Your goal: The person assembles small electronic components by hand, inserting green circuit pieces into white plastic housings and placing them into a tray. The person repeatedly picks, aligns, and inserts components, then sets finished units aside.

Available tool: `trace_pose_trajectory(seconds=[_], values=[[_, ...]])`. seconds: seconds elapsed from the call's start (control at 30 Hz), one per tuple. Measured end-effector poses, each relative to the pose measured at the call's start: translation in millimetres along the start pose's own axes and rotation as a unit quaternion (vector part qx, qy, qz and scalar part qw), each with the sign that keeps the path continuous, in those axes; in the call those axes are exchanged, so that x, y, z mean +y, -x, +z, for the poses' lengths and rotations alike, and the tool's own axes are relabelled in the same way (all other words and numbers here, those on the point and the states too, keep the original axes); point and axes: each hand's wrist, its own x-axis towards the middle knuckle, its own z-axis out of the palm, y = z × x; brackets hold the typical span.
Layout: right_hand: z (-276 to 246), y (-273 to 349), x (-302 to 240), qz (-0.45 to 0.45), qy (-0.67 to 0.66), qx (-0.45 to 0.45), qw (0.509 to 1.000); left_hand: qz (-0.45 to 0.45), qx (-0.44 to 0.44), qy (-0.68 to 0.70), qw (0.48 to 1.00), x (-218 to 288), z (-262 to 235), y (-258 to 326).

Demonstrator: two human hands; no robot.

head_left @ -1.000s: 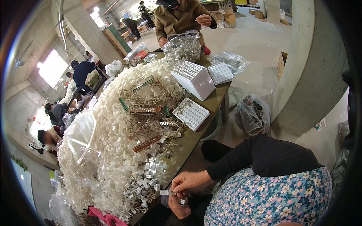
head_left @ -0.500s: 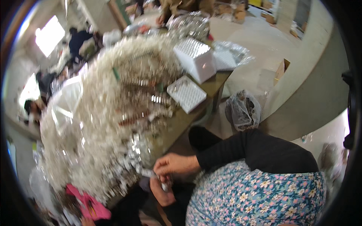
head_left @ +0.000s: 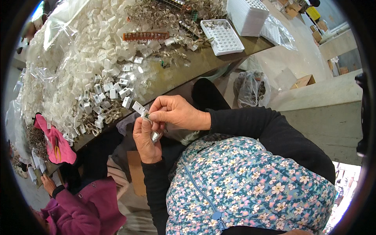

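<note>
Left hand: the left hand (head_left: 145,138) is curled, palm up, just under the right; a small silvery metal clip (head_left: 155,136) is pinched between its thumb and fingers.
Right hand: the right hand (head_left: 177,114) is bent over the left, fingertips pressed together on a small white plastic block with a metal insert (head_left: 145,114).
Piece in hand: the two parts are held touching, above the lap and just short of the brown worktable edge (head_left: 164,84); whether they are fully seated cannot be told.
Stock ahead of the hands: a large heap of loose white plastic blocks (head_left: 88,51) is spread across the table, mixed with tangles of metal clips (head_left: 102,115); most of it is judged unworked.
Trays beyond the heap: a white gridded plastic tray (head_left: 222,37) is seen well beyond the hands, with only some cells near its far edge filled; a stack of like trays (head_left: 247,15) lies behind it.
Progress: an early to middle stage is judged, one piece being joined and much stock left.
To the left: a pink cloth (head_left: 55,141) lies at the table corner, near another person's magenta sleeve (head_left: 80,203).
</note>
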Motion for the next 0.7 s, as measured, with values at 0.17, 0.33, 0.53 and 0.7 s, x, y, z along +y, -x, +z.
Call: trace_pose_trajectory(seconds=[0.17, 0.33, 0.53, 0.7], values=[[2.4, 3.0, 0.3, -0.018, -0.004, 0.002, 1.000, 0.022, -0.004, 0.008, 1.000, -1.8, -0.9, 0.7], [3.5, 5.6, -1.0, -0.008, -0.021, -0.009, 1.000, 0.029, -0.016, 0.035, 0.999, -4.1, -1.8, 0.2], [0.9, 5.9, -1.5, 0.005, -0.011, -0.030, 0.999, 0.043, -0.026, 0.034, 0.998, -6.4, -1.2, 1.1], [0.2, 4.5, -3.5, 0.000, -0.018, -0.027, 0.999, 0.038, -0.027, 0.033, 0.998, -5.1, -2.2, 1.2]])
